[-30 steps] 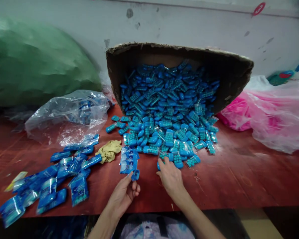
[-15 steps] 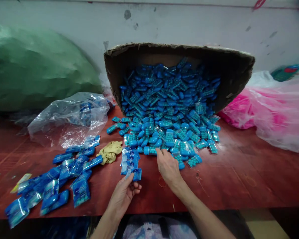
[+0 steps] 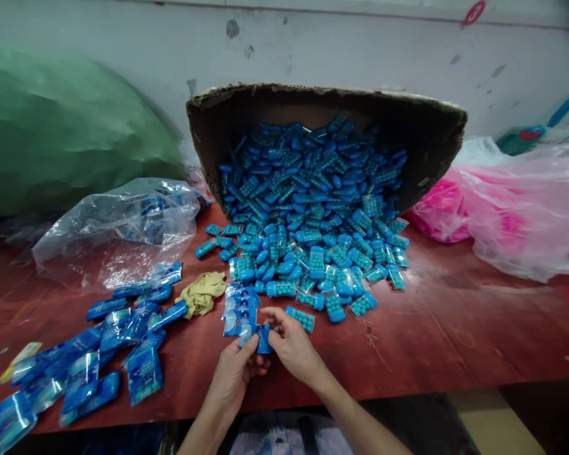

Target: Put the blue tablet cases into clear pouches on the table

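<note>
Left hand (image 3: pixel 234 373) and right hand (image 3: pixel 291 347) are pinching a glossy blue packet (image 3: pixel 262 338) at the table's (image 3: pixel 455 328) near edge, fingers partly hiding it; bead-filled cases (image 3: pixel 308 208) are spilling from a torn carton (image 3: pixel 436 145) beyond.

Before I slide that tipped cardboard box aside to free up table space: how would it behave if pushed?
The cardboard box lies on its side, open mouth forward, so a push would probably spill more blue capsules onto the red table. Packed this full, it likely feels heavy. Its torn rim looks soft, so the wall may buckle rather than slide cleanly.
</note>
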`<move>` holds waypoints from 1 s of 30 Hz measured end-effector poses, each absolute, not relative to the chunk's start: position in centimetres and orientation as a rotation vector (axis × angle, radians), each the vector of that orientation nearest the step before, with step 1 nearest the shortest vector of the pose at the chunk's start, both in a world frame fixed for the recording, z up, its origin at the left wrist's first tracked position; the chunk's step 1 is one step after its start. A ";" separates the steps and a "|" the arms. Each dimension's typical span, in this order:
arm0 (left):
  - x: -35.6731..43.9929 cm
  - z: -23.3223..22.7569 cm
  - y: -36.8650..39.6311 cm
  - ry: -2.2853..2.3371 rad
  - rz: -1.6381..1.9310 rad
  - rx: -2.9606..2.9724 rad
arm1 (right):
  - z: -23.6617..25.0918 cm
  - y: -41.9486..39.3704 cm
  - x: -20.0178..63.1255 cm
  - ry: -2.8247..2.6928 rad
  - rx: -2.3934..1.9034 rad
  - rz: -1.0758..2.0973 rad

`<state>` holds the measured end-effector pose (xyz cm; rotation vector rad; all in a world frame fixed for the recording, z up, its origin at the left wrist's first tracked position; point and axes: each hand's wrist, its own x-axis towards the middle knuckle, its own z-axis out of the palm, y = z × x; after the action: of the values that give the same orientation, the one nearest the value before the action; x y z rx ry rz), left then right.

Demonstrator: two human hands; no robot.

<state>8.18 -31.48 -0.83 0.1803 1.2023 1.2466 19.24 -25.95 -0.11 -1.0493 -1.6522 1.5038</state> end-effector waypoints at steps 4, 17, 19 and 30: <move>8.5 -1.2 -31.4 1.153 1.259 0.073 | -0.5 -26.8 18.5 -1.499 -1.204 1.532; 8.1 -0.5 -31.9 1.142 1.261 -0.148 | 0.0 -22.9 22.1 -2.638 -1.615 0.302; 8.1 -0.6 -31.9 1.130 1.270 -0.163 | 0.0 -22.3 22.2 -2.525 -1.559 0.458; 8.6 -1.1 -31.7 1.134 1.304 -0.109 | 1.6 -24.0 22.6 -1.012 -0.995 1.977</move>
<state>8.57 -31.70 -1.08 -0.1086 1.1336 1.3035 22.62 -24.01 1.57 -0.9950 -1.0121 1.9773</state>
